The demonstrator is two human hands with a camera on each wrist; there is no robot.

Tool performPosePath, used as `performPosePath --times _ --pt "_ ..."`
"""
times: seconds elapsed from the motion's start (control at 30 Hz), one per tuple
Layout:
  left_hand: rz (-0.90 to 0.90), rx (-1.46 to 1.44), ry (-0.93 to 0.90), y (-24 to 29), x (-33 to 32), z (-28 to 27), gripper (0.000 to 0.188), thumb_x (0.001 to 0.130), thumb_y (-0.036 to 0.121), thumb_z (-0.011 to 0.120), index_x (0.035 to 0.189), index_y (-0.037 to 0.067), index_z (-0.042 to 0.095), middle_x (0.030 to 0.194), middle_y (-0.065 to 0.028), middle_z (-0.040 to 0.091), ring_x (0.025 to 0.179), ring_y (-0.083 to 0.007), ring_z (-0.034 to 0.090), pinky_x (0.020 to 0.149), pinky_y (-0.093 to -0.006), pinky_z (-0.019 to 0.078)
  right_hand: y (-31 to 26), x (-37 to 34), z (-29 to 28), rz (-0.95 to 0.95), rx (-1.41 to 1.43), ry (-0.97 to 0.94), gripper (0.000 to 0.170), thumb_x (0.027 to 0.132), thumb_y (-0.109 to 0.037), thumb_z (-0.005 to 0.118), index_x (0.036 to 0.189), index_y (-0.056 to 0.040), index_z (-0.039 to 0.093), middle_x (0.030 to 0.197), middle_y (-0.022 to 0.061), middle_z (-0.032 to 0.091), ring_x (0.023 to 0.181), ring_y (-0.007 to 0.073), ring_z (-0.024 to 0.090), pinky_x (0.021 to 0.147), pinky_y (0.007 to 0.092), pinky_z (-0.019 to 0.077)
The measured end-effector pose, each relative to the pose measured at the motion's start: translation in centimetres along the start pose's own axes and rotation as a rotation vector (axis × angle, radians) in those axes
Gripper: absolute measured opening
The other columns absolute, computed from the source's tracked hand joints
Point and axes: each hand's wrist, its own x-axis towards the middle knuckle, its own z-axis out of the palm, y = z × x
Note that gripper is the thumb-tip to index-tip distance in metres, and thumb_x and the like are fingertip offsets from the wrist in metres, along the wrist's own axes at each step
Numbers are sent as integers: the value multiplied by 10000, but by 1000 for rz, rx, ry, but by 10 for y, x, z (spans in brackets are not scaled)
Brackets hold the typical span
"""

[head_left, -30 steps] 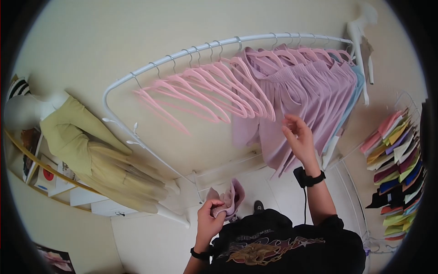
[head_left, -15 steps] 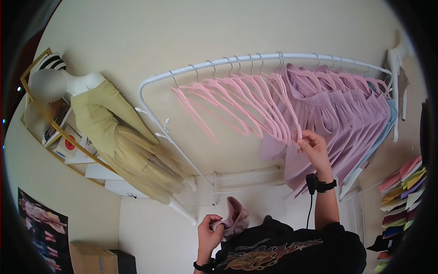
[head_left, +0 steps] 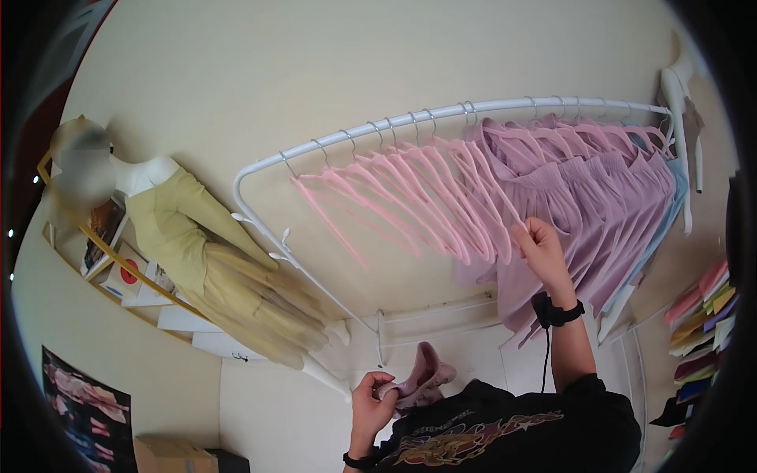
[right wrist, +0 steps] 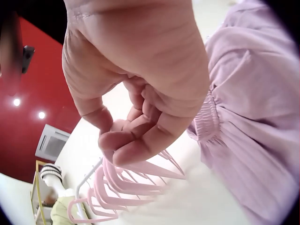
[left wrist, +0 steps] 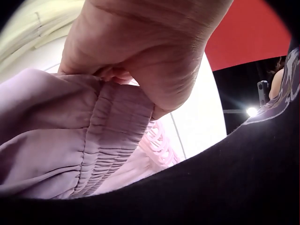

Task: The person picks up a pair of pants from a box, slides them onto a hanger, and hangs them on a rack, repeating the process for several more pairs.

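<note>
In the head view my right hand [head_left: 542, 251] pinches the lower corner of a pink hanger [head_left: 495, 189], the rightmost of the bare ones. The right wrist view shows that hand [right wrist: 136, 84] with thumb and fingers together at the pink hangers [right wrist: 126, 187]. Low in front of the body, my left hand [head_left: 374, 410] grips a mauve garment [head_left: 426, 377]. Up close, the left hand [left wrist: 140, 51] holds its gathered elastic waistband [left wrist: 115, 122] between thumb and fingers.
A white rail [head_left: 394, 121] carries the hangers and, at right, several mauve garments [head_left: 599, 189]. A mannequin [head_left: 185, 229] in yellow-green stands left. Colourful clothes [head_left: 702, 331] hang at far right; a cardboard box [head_left: 173, 456] sits lower left.
My right hand has come to the last bare hanger from a spot in front of the mauve clothes and pinches its corner. My left hand keeps its grip on the garment. The head view has shifted.
</note>
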Motion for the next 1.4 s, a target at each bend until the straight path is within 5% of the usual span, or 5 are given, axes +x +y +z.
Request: performPosePath --times 0.53,0.73,0.87,1.03,1.4 --pt "96 37 -21 -10 20 11 306 877 8 667 1182 2 638 1072 -71 672 988 -141 633 894 -297 528 15 -98 -37 -532 -658 597 347 1104 -140 633 805 -9 516 711 80 476 637 179 441 597 326 361" --pt "155 -44 -129 14 44 20 431 893 -77 667 1303 20 580 1129 -53 636 1026 -128 618 934 -272 512 70 -149 -24 327 142 418 162 1117 -224 664 1060 -78 622 712 -95 489 579 8 389 524 228 299" --pt "127 -32 -146 19 59 29 443 897 -99 674 1313 21 580 1133 -56 655 1046 -136 634 947 -285 523 81 -165 -13 171 143 656 170 1126 -239 654 1026 -107 618 679 -117 447 547 -11 337 486 227 222" --pt "138 -90 -186 28 67 40 438 897 -103 670 1307 25 581 1131 -67 684 1056 -153 663 960 -300 533 78 -206 -23 7 277 807 451 1201 -375 394 870 -90 506 685 21 446 626 132 396 612 332 364" --pt "140 -139 -317 54 74 70 399 897 -79 677 1269 17 571 1145 -72 670 1061 -156 663 959 -291 527 71 -192 50 42 749 113 614 1190 -485 375 717 -107 473 617 12 409 584 158 360 587 346 321"
